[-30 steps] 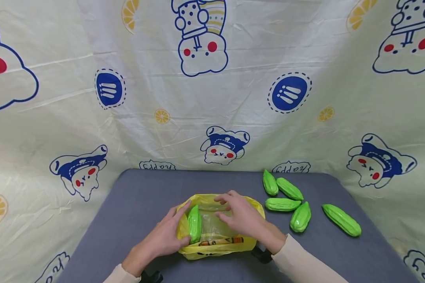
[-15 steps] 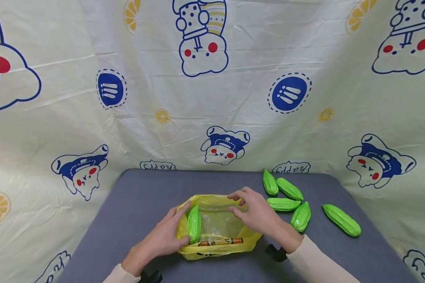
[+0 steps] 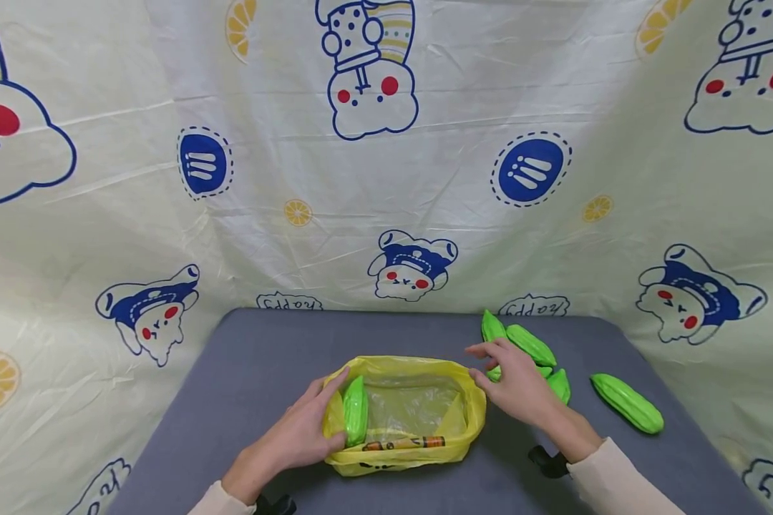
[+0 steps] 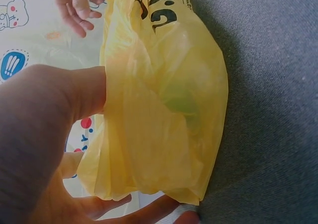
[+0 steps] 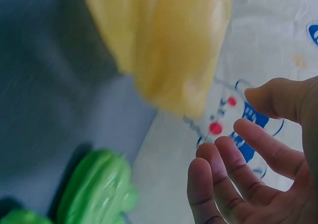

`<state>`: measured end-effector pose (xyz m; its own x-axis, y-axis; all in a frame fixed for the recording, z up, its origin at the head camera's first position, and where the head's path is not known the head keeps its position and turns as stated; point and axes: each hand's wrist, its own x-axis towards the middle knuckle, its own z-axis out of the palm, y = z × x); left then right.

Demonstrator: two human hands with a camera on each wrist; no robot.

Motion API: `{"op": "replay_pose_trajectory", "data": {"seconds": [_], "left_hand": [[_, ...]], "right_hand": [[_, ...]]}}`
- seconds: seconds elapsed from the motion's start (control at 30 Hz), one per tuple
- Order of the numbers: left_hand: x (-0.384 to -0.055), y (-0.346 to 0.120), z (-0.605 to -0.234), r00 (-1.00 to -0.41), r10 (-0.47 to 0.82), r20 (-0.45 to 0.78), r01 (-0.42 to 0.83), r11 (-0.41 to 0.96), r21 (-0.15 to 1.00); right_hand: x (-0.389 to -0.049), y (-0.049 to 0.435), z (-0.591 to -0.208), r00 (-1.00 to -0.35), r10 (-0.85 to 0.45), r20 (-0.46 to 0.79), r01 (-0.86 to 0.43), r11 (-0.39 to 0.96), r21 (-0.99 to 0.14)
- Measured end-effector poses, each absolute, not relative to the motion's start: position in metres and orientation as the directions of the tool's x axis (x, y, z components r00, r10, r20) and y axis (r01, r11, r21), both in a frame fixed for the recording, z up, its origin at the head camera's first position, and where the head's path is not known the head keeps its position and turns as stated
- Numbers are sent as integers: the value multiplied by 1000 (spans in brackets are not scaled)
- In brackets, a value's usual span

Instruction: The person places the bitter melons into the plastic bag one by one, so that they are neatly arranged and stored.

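Observation:
A yellow plastic bag (image 3: 460,445) stands with its mouth spread wide in the head view. One green ridged gourd (image 3: 356,411), like a bitter melon, lies at the left inside it. My left hand (image 3: 304,423) grips the bag's left side; in the left wrist view the thumb (image 4: 89,90) hooks over the rim and the fingers lie along the outside. Just off the bag's right side, my right hand (image 3: 518,383) is held with fingers loosely spread and nothing in them. It overlaps a cluster of similar gourds (image 3: 533,345), hiding parts of some.
A separate gourd (image 3: 628,404) lies farther right on the grey table (image 3: 264,365). The right wrist view shows another gourd (image 5: 97,189) below the hand. A printed white cloth (image 3: 451,179) hangs behind and at both sides.
My right hand has moved right, out of the bag's mouth and past its right rim, toward the gourds. The left hand stays at the bag's left side.

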<state>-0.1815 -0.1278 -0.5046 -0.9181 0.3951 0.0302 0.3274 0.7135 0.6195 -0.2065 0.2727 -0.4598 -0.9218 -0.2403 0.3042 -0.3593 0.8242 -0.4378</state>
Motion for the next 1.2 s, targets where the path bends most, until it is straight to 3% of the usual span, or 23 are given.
{"op": "replay_pose_trajectory", "data": {"seconds": [0.6, 1.2], "left_hand": [[-184, -128, -503, -919, 394, 16, 319, 718, 619], [-184, -128, -505, -916, 400, 5, 317, 718, 620]], "right_hand": [[-223, 350, -492, -968, -129, 214, -205, 900, -385], [-230, 357, -508, -973, -124, 195, -174, 949, -264]]}}
